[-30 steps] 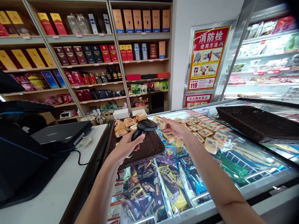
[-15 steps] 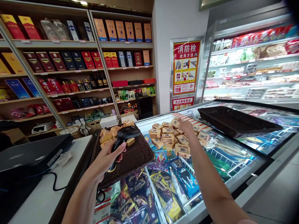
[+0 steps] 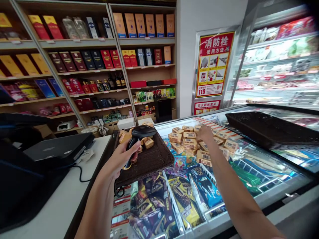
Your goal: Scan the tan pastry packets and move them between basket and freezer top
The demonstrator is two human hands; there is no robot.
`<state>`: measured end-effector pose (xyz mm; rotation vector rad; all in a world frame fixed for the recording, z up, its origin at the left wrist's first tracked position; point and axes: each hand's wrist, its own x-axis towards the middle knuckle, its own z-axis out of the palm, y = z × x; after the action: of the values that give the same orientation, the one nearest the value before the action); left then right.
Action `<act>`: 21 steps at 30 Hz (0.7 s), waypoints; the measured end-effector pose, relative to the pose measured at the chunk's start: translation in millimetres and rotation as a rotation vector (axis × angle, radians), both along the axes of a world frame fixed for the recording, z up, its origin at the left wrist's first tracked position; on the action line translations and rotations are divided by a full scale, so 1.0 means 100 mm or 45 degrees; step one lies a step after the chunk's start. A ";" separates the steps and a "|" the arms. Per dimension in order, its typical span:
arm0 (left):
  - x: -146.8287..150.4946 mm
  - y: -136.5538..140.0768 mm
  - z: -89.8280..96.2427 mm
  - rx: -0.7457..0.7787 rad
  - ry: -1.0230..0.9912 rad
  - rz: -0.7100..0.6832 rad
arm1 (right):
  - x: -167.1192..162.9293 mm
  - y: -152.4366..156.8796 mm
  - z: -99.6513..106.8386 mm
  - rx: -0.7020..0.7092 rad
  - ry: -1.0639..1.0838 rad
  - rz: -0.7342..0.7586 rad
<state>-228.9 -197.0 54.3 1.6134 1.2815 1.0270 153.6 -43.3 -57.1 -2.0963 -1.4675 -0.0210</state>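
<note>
My left hand [image 3: 124, 154] is wrapped around the handle of a black barcode scanner [image 3: 143, 131], its head held over a dark brown woven basket [image 3: 154, 166]. Several small beige packs [image 3: 149, 142] lie at the basket's far end, partly hidden by the scanner. At the back of a heap of similar barcoded packs [image 3: 189, 143] on the freezer's glass top, my right hand [image 3: 206, 132] is curled down with its fingers closed. Its fingertips are blurred and partly hidden, so what they hold cannot be made out.
The chest freezer [image 3: 269, 204] shows bagged ice creams [image 3: 184, 202] under glass. Another dark woven basket [image 3: 269, 129] sits at the right. On the left, a white counter [image 3: 57, 196] carries a dark device [image 3: 62, 147] with a cable. Stocked shelves [image 3: 147, 68] stand behind.
The view has turned a little left, so the surroundings shift right in the picture. More of a beige pack shows beneath the scanner. My right hand stays at the heap.
</note>
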 end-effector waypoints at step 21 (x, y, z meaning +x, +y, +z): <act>-0.37 -0.05 0.06 0.107 0.065 0.233 | -3.09 -0.53 0.01 -0.124 -0.527 1.585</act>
<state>-265.7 -202.2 60.7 1.6162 1.4589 1.1712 -155.7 -95.9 -56.0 -0.9355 -2.8066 0.1010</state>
